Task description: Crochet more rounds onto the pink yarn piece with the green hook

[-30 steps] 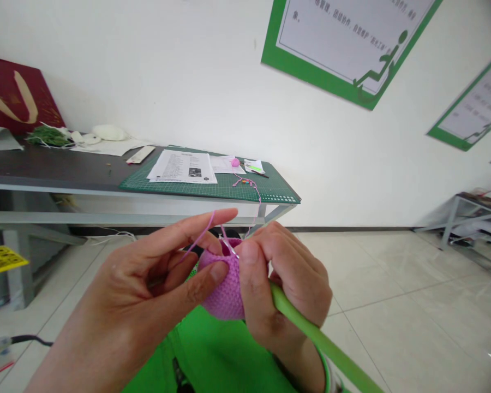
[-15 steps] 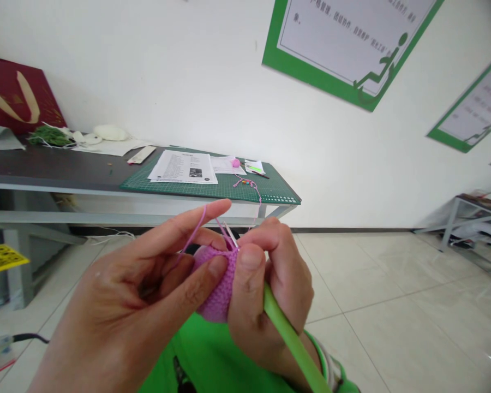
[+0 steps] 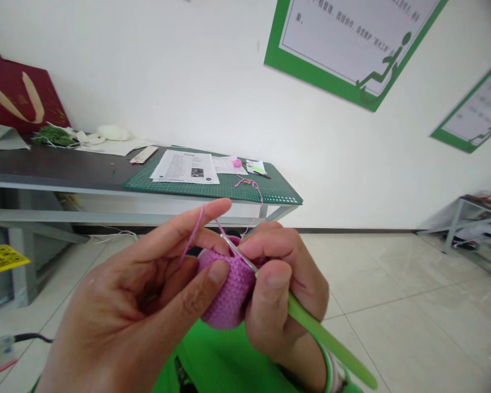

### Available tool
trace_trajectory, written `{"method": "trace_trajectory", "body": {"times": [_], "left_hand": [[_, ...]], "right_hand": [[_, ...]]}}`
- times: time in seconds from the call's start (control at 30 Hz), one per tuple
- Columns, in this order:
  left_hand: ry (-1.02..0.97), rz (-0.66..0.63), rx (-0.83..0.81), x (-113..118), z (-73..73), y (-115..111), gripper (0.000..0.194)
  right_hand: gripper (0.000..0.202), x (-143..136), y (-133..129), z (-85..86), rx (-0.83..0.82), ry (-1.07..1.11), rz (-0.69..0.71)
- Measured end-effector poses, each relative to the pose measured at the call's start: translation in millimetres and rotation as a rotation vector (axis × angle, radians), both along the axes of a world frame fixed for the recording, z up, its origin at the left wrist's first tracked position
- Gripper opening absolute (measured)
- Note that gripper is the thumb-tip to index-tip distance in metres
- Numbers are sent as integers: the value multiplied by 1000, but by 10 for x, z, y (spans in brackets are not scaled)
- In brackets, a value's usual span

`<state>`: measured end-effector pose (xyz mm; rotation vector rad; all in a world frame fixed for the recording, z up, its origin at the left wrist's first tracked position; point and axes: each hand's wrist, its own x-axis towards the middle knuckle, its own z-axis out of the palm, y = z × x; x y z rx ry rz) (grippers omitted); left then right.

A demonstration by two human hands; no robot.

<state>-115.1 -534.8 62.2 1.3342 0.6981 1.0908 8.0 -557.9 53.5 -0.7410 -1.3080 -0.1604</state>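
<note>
A pink crocheted piece, rounded like a small cup, is pinched at its top edge by my left hand. Pink yarn loops over the raised left index finger and runs down to the work. My right hand is closed round a crochet hook with a green handle. The hook's metal shaft crosses the rim of the piece, its tip near the yarn below the left index finger. Part of the piece's right side is hidden behind the right fingers.
Beyond my hands stands a dark table with a green cutting mat. Printed sheets and a small pink yarn ball lie on the mat. Green yarn and a red bag sit at the left.
My right hand has shifted right, drawing the hook back; more of its metal shaft and green handle show. The left hand keeps its pinch on the crocheted piece.
</note>
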Motion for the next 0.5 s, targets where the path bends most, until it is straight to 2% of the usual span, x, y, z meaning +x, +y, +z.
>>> {"method": "trace_trajectory", "body": {"times": [0.1, 0.2, 0.33, 0.5], "left_hand": [[30, -113, -25, -41, 9, 56, 53], [-58, -216, -97, -42, 30, 77, 50], [-136, -196, -167, 4, 65, 36, 48], [-165, -173, -157, 18, 68, 44, 61]], "right_hand": [[23, 138, -50, 56, -131, -83, 138], [19, 250, -131, 162, -259, -157, 185], [19, 310, -204, 308, -305, -278, 117], [23, 322, -229, 356, -297, -290, 131]]}}
